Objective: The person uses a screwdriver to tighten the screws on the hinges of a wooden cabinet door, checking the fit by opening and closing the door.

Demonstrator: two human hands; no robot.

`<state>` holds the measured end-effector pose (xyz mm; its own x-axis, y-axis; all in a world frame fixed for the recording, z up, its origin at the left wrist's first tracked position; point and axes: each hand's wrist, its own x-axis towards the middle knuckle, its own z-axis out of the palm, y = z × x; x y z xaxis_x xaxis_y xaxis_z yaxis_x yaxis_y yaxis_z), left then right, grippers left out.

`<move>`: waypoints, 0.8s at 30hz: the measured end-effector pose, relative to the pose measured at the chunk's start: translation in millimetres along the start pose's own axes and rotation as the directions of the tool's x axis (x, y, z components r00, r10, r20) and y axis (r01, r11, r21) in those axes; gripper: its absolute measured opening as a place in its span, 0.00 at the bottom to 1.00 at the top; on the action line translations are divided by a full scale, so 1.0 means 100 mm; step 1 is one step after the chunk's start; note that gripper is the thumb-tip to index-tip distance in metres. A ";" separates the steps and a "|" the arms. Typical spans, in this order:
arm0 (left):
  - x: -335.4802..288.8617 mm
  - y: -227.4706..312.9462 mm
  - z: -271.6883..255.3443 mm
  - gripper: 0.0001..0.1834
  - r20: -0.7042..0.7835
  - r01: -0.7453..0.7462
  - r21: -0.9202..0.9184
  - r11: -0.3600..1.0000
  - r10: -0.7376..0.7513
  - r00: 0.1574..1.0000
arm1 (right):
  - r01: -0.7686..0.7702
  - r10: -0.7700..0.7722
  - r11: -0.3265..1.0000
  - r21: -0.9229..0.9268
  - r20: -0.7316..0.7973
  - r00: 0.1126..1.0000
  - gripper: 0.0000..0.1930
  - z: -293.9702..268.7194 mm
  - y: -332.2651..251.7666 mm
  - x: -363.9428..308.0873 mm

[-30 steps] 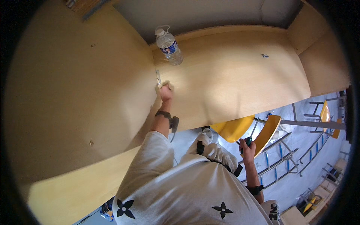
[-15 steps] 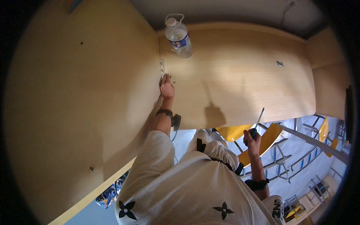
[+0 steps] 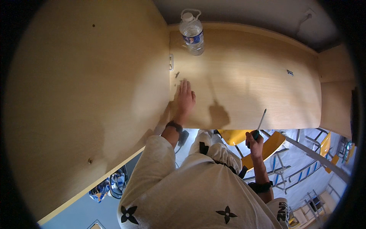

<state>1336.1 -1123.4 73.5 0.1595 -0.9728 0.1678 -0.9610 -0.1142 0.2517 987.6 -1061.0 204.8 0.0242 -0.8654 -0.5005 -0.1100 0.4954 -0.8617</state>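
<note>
My left hand (image 3: 186, 100) rests over the left end of the pale wooden desktop (image 3: 248, 57), palm down. Its fingers are stretched out and it holds nothing visible. Just past the fingertips lies a small metal piece (image 3: 177, 74), perhaps a screw, with a tinier bit beside it. A white bracket-like fitting (image 3: 171, 62) sits in the corner where the desktop meets the upright wooden panel (image 3: 95, 84). My right hand (image 3: 256, 144), in front of the desk's near edge, is closed around the dark green handle of a screwdriver (image 3: 262, 120), its shaft pointing up.
A large clear water bottle (image 3: 192, 37) with a loop handle stands at the back left of the desktop. Small metal parts (image 3: 290, 72) lie at the right. Yellow chairs (image 3: 276, 144) with metal frames stand beyond the near edge. Blue-and-white packaging (image 3: 102, 189) shows below the panel.
My left hand has moved away from the corner fitting, right and toward me, and flattened out. The small metal piece now shows beyond its fingertips. My right hand stays nearly still with the screwdriver.
</note>
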 end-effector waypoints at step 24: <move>0.28 -0.38 0.15 0.24 -0.278 0.205 -0.078 0.976 -0.219 0.935 | -0.005 0.010 0.996 -0.087 0.049 0.999 0.11 0.05 -0.08 0.00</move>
<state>1373.6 -1149.2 54.0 0.4224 -0.8289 0.3668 -0.8872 -0.2952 0.3546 993.6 -1064.6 211.3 0.0715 -0.8558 -0.5123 -0.1965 0.4915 -0.8484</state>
